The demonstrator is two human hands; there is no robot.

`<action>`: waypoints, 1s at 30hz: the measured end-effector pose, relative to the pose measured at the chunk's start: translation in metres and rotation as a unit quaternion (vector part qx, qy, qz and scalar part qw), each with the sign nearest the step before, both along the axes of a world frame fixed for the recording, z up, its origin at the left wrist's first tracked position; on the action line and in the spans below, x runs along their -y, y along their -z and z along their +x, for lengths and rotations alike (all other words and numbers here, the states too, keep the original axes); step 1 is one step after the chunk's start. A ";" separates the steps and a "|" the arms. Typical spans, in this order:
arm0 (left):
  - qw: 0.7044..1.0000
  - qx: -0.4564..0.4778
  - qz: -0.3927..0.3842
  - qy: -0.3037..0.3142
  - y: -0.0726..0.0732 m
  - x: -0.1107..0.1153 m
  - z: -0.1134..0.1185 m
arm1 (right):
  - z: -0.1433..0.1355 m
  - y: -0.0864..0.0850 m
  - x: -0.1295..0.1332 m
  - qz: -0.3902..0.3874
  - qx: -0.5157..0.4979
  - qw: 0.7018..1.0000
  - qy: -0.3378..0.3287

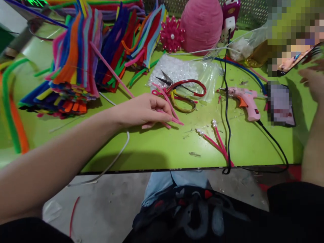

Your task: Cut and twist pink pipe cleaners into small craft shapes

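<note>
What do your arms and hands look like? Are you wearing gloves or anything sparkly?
No gloves! My left grip and right grip are bare. The left sleeve and right sleeve are plain black and leave my forearms uncovered. I see no watch or bracelet, though the picture's edge cuts off part of the right side.

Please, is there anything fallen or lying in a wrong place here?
A red strip and a piece of crumpled plastic lie on the floor, perhaps dropped. The scissors rest open, partly on the bag of beads.
</note>
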State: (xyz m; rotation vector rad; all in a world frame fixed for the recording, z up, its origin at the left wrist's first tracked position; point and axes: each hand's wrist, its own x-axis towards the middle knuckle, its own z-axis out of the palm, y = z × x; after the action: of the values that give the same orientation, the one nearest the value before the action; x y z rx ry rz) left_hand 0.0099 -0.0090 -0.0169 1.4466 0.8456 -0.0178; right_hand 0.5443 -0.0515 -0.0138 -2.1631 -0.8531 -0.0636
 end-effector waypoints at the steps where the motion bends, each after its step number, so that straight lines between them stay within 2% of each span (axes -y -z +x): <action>1: 1.000 0.000 -0.006 0.007 0.001 -0.002 0.000 | 0.008 0.006 -0.002 -0.014 -0.054 0.998 0.026; 3: 1.000 0.007 -0.015 0.021 0.002 -0.004 -0.002 | 0.010 0.013 -0.006 -0.008 -0.127 0.990 0.059; 6: 0.999 0.027 -0.028 0.037 0.003 -0.007 -0.003 | -0.002 0.014 -0.014 -0.008 -0.132 0.991 0.025; 11: 0.997 0.047 -0.009 0.062 0.001 -0.009 -0.003 | -0.014 0.013 -0.025 -0.030 -0.109 0.994 0.010; 15: 0.997 0.034 -0.017 0.065 0.001 -0.010 -0.004 | -0.015 0.017 -0.029 -0.024 -0.074 0.997 0.025; 21: 0.997 0.034 -0.001 0.064 0.002 -0.009 -0.005 | -0.020 0.019 -0.029 -0.030 -0.031 0.999 0.005; 30: 0.998 0.014 -0.018 0.055 0.002 -0.010 -0.006 | -0.014 0.023 -0.030 -0.027 -0.020 0.999 -0.006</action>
State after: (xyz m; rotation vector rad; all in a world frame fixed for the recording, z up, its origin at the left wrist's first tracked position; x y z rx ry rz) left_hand 0.0043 0.0006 -0.0193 1.4544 0.7393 -0.0951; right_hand 0.5303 -0.0213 -0.0369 -2.2024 -0.8532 0.0077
